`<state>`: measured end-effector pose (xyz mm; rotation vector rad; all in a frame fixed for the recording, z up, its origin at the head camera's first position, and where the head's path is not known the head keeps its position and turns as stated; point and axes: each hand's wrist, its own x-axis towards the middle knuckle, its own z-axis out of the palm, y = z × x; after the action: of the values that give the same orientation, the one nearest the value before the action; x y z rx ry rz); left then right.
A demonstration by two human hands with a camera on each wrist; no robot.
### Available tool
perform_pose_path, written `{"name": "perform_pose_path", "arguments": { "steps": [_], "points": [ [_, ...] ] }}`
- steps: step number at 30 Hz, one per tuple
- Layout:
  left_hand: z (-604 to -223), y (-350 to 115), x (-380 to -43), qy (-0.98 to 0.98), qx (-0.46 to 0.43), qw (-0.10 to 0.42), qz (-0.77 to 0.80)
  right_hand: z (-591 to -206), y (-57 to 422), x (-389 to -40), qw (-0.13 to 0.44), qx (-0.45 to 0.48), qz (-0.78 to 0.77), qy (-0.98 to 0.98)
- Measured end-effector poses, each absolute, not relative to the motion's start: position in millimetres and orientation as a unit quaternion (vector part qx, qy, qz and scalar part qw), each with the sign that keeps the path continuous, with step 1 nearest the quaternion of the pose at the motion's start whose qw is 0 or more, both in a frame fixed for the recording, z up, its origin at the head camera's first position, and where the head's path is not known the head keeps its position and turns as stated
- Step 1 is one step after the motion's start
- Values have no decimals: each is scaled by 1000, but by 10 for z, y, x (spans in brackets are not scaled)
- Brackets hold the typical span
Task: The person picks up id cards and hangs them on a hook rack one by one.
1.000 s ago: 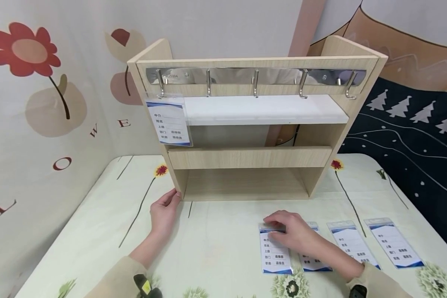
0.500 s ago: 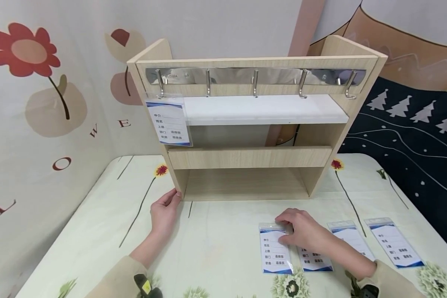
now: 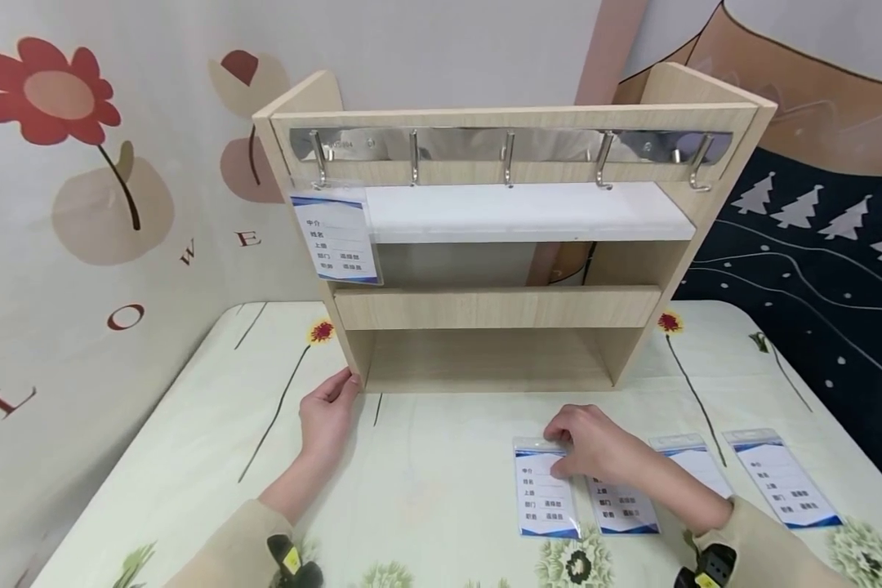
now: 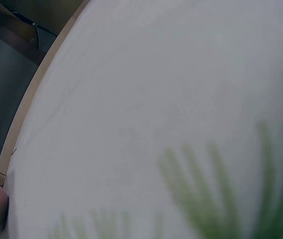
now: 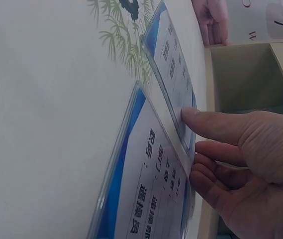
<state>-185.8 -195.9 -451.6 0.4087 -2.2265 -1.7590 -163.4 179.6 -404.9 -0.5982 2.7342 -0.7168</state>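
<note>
Head: cards [image 3: 541, 493] inside clear holders [image 3: 533, 444]

"And we're in a homely corner, red flower [image 3: 60, 95] bright on the pale backdrop [image 3: 441, 49]!"
"Flowered tablecloth [image 3: 441, 465] spread to its far corners, pine-tree print [image 3: 797, 210] past its right edge!"
"Little wooden shelf [image 3: 497, 309] with hooks, too. A home?"
"Probably, though little of the room shows; those name cards [image 3: 546, 494] toward the right edge lean office."
</note>
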Motion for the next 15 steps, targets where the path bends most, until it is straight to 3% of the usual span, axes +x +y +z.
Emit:
{"name": "perform_pose_path", "arguments": {
  "steps": [15],
  "points": [
    [-4524,-1948,-1862,-768,143,151,-606,-4040,1763,-1618,142,-203,-256,934]
  ]
}}
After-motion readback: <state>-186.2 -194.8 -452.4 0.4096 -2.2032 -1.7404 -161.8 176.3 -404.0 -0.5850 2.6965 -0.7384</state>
